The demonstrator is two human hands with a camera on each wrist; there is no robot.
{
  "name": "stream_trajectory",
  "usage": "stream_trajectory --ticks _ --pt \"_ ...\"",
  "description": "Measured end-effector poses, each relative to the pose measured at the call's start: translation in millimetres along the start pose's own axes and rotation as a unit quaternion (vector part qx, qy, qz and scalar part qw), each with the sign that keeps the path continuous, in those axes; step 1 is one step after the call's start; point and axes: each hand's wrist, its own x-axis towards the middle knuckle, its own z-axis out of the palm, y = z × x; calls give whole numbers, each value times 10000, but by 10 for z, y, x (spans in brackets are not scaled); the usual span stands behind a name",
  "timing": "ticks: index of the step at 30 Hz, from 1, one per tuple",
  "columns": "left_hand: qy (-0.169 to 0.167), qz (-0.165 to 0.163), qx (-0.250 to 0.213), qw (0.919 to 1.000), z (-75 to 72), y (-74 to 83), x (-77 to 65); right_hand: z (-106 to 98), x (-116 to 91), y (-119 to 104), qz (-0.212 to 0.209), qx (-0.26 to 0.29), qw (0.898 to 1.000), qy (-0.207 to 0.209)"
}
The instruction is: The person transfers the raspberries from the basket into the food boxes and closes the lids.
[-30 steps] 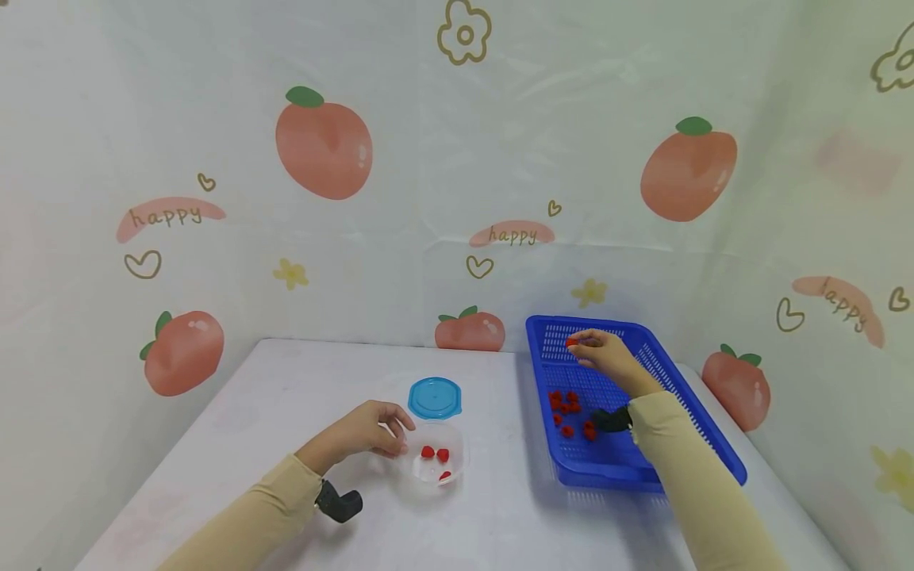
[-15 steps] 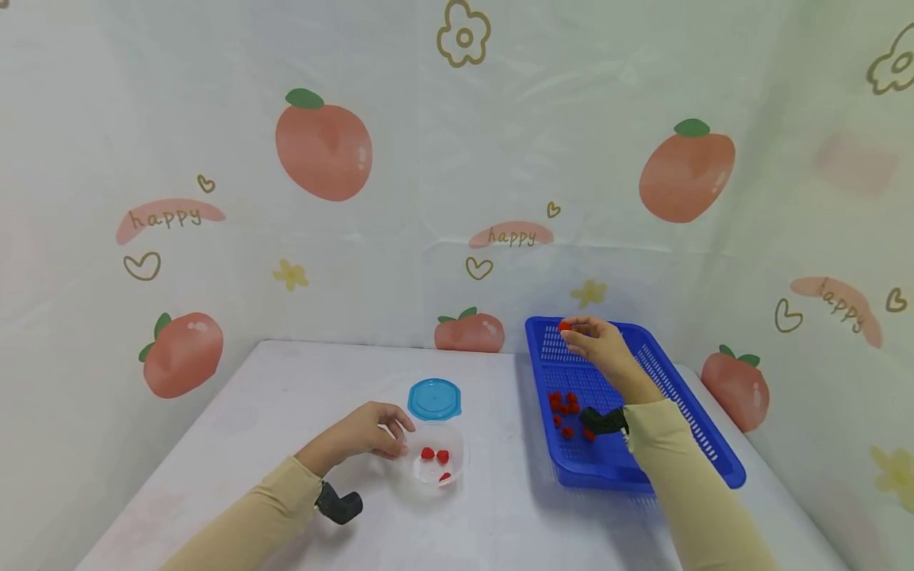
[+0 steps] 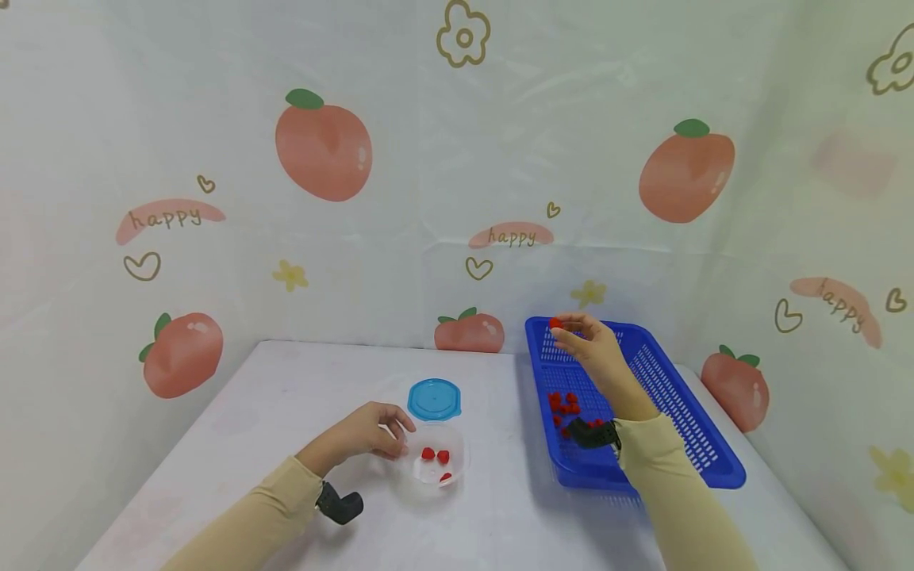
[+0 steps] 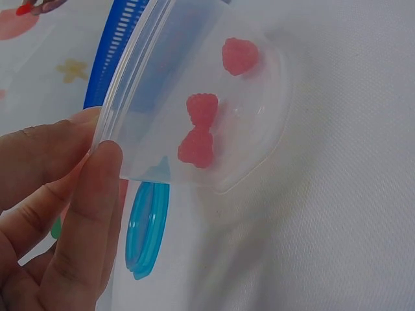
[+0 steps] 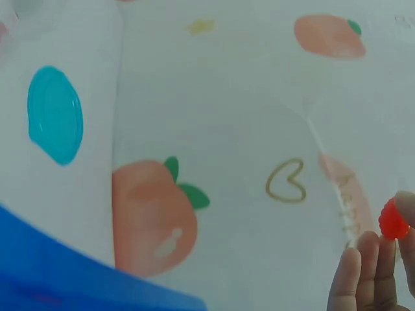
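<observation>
My left hand (image 3: 360, 434) pinches the rim of a clear plastic container (image 4: 162, 52) between thumb and fingers. The container stands on the table with three red raspberries (image 4: 196, 148) inside. Over the left back part of a blue plastic basket (image 3: 607, 474), my right hand (image 3: 600, 355) is raised. It pinches one raspberry (image 5: 393, 219) between thumb and fingertips, above the rim. Several more raspberries (image 3: 564, 404) lie on the basket's left side, partly hidden by the right wrist's black camera.
A blue lid (image 3: 434, 399) lies on the white table (image 3: 343, 369) just behind the container. Bare tabletop separates the container from the basket. A printed curtain (image 3: 400, 238) hangs behind the table and at its sides.
My right hand has risen and shifted left inside the basket's outline, carrying the raspberry toward the back left corner. My left hand and the container have stayed in place.
</observation>
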Motion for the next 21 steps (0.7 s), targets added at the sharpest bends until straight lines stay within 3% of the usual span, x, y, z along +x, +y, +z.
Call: stream_trajectory --ticks 21 --pt "28 31 39 10000 4 13 -18 583 -381 -11 -311 -30 9993 -201"
